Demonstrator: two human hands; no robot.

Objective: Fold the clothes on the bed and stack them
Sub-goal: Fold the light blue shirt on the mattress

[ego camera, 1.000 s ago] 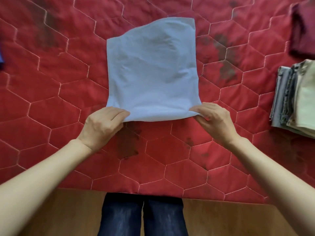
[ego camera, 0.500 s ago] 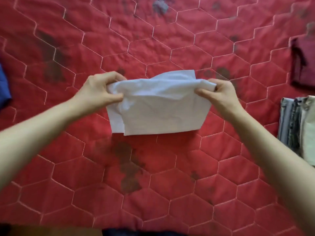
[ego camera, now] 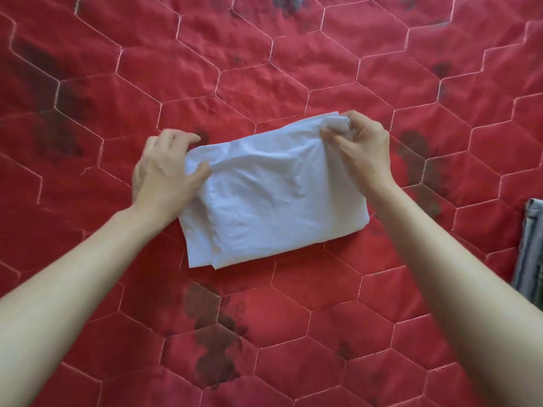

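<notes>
The pale blue garment (ego camera: 264, 198) lies doubled over on the red quilted bedcover (ego camera: 293, 69), a fold all but made. At its far left corner the left hand (ego camera: 164, 174) pinches the cloth between thumb and fingers; at its far right corner the right hand (ego camera: 364, 148) grips a bunched edge. The stack of folded clothes (ego camera: 530, 245) sits well right of the garment — stacking this piece looks left to do.

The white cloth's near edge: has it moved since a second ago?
Yes. The hands carried it away over the white cloth, folding it in half on the quilt.
</notes>
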